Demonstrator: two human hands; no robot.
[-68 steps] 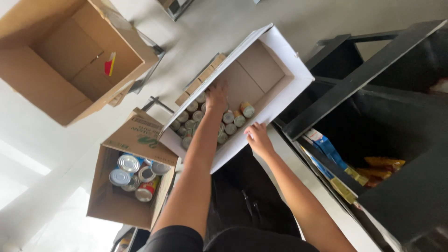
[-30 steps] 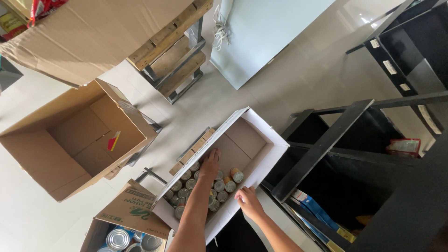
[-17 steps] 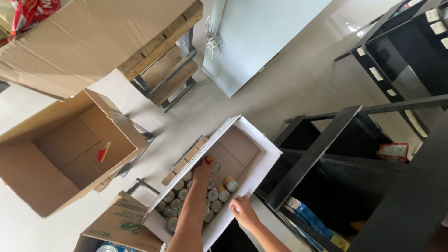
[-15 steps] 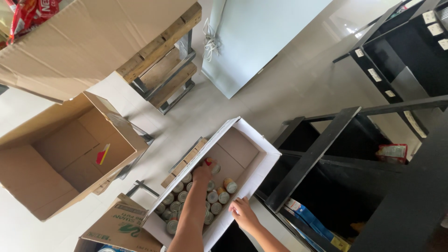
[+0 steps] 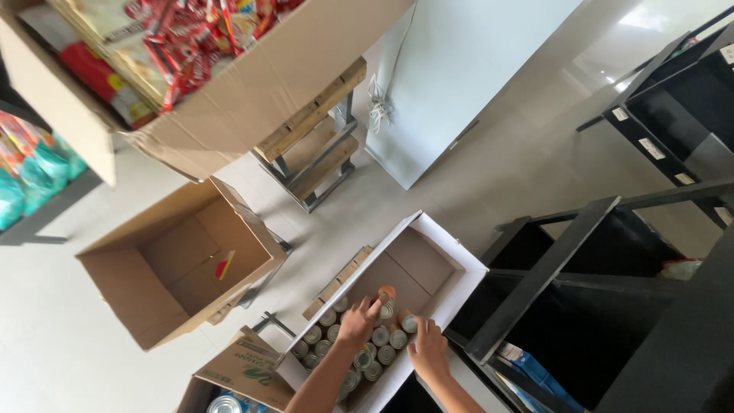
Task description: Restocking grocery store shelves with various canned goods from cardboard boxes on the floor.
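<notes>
1. the white-walled cardboard box with a brown floor sits low in the middle of the head view, its near half packed with small round tins with silvery lids, its far half bare.
2. left hand is down in the box on top of the tins, fingers spread and curled over them. one tin with an orange top stands right at its fingertips, touching or very nearly (too small to call). can't tell if the fingers actually grip a tin or just lie on them.
3. right hand is at the box's near right edge, just beside the tins, fingers bent down loosely. can't tell if it holds anything either.
4. the two hands are close together, with a few tins showing between them.
5. left of the white box, a big open brown cardboard box lies tilted, with only a small red and yellow packet inside.
6. bottom left corner, another brown carton with green print shows a couple of larger silvery cans in it, cut off by the frame.
7. up top there's a large brown cardboard tray full of red snack packets, and under it a wooden pallet on a metal frame.
8. a pale flat panel with a coiled white cord stands behind that, and dark metal shelving fills the right side, with blue packets low down.
</notes>
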